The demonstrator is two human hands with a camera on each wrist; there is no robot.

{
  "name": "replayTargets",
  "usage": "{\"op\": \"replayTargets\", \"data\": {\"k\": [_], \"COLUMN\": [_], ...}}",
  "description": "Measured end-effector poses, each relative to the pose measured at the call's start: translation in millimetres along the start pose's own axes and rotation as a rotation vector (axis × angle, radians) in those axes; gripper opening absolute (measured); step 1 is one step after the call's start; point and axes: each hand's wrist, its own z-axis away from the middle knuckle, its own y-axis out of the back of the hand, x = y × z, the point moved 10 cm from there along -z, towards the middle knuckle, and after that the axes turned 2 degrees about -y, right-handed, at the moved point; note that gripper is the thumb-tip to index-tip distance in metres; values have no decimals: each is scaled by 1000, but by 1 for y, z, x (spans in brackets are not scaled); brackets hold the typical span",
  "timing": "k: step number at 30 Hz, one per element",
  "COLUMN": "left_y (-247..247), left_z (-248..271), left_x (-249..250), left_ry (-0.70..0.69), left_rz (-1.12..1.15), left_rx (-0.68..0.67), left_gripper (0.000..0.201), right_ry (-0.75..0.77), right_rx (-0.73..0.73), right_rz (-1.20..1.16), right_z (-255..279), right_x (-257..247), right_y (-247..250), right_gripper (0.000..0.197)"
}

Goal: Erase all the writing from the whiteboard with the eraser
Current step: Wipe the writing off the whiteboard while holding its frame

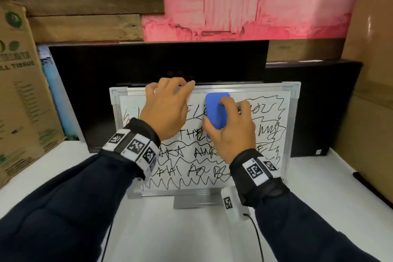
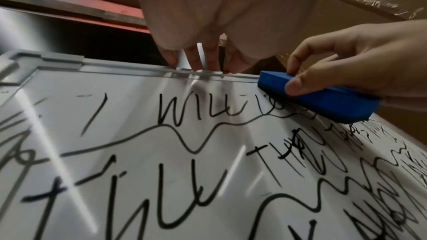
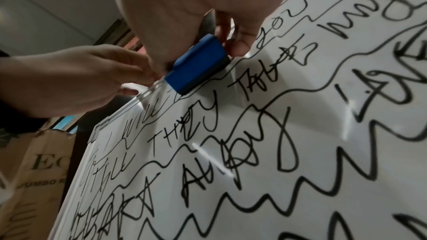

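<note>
The whiteboard stands tilted on the white tabletop, leaning back against a black monitor; it is covered with black writing and wavy lines. The left hand holds the top frame of the board, its fingers curled over the edge. The right hand grips the blue eraser, thumb on one long side and fingers clamped on the other; the eraser is pressed on the board surface near the top edge, just beside the left hand. A cardboard box stands at the left; a cable lies on the tabletop.
</note>
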Motion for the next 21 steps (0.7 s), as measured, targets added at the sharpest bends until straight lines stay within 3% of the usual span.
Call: {"op": "replayTargets", "data": {"k": [7, 15, 21], "left_y": [-5, -3, -6], "left_z": [-7, -8, -9], "left_x": [-1, 1, 5], "left_ry": [65, 68, 89], "left_rz": [48, 40, 36], "left_rx": [24, 32, 37], "left_gripper": [51, 56, 53], "right_ry": [72, -31, -5], "right_rx": [-12, 69, 62], "right_rz": [-5, -25, -36], "right_z": [-2, -3, -2], "right_x": [-22, 10, -1], "right_y": [-9, 10, 1], "right_gripper": [47, 47, 49]}}
